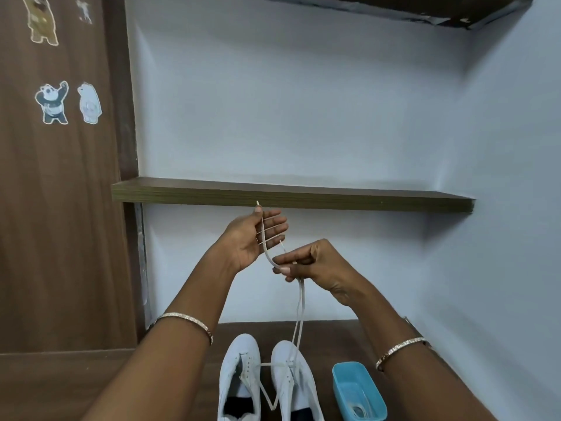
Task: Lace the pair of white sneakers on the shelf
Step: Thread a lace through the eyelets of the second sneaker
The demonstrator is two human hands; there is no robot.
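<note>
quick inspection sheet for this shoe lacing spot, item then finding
surface: dark wood shelf, holding sneakers and a tub
job's things: two white sneakers side by side, toes to the wall; a lace rises from the sneaker by the tub to both hands; the other sneaker has lace lying across it
clutter: blue tub, pale loops inside, cannot tell what
grippers: left hand pinches the lace near its tip, other fingers straight; right hand pinches the lace lower down
cables: nothing seen
surroundings: upper shelf, pale wall, brown door with bear stickers
</note>
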